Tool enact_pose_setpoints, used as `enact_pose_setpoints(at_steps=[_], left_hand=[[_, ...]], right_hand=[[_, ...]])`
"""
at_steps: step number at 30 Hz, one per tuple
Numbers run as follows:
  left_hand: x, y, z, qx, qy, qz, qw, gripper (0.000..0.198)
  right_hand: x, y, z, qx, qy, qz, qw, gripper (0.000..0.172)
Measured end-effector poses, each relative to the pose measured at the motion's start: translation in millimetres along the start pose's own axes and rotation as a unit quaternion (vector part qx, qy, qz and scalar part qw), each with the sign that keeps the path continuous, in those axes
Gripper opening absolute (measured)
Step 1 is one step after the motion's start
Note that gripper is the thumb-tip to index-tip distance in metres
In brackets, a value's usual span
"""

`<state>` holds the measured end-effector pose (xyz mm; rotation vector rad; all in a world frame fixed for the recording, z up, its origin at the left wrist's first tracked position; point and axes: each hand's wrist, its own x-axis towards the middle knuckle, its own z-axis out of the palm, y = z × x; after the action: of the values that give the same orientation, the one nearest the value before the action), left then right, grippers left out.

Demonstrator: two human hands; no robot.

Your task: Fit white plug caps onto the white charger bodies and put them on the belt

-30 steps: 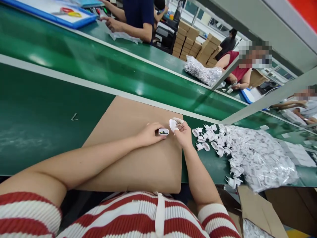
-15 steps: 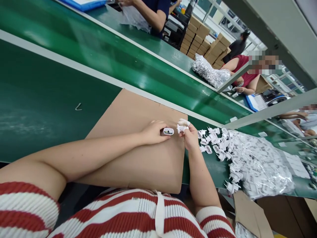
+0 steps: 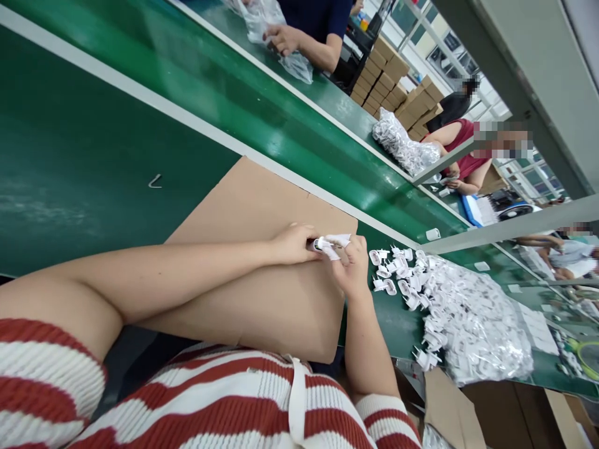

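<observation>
My left hand (image 3: 291, 243) is closed around a white charger housing (image 3: 315, 246), its open end turned to the right, above the cardboard sheet. My right hand (image 3: 352, 265), with white covers on its thumb and fingertips, pinches a small white plug cap (image 3: 321, 241) at that open end. The two parts meet or nearly meet; whether the cap sits inside is too small to tell. To the right of my right hand, loose white plug caps (image 3: 386, 268) lie on the green table, spilling from a clear plastic bag (image 3: 486, 324) full of them.
The brown cardboard sheet (image 3: 262, 299) covers the table before me. A small bent metal hex key (image 3: 155, 181) lies at the left. Beyond a white rail runs a green conveyor belt (image 3: 262, 118) carrying a few white pieces. Co-workers sit across it, one handling a plastic bag (image 3: 297, 65).
My right hand has moved left, bringing the plug cap to the open end of the charger housing. My left hand stays closed on the housing. The view has shifted slightly.
</observation>
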<state>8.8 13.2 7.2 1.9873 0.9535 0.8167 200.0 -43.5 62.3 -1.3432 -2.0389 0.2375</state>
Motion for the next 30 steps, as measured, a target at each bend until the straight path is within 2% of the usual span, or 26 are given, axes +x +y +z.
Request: enact_pose_setpoints(at_steps=[4, 10, 19, 27, 30], left_hand=[[0, 1, -0.6, -0.016, 0.006, -0.012, 1.000, 0.031], [2, -1, -1.5, -0.043, -0.004, -0.025, 0.999, 0.035], [3, -2, -0.1, -0.047, 0.001, -0.028, 0.999, 0.034], [4, -2, -1.4, -0.044, -0.003, -0.016, 0.999, 0.030], [5, -3, -1.1, -0.043, -0.004, -0.017, 0.999, 0.028]], right_hand=[[2, 2, 9, 0.003, -0.051, -0.018, 0.999, 0.028], [2, 3, 5, 0.004, -0.010, -0.042, 0.999, 0.028], [8, 3, 4, 0.007, -0.070, -0.030, 0.997, 0.029], [18, 0, -4, -0.052, -0.119, -0.038, 0.991, 0.044], [18, -1, -4, -0.063, -0.122, -0.044, 0.989, 0.044]])
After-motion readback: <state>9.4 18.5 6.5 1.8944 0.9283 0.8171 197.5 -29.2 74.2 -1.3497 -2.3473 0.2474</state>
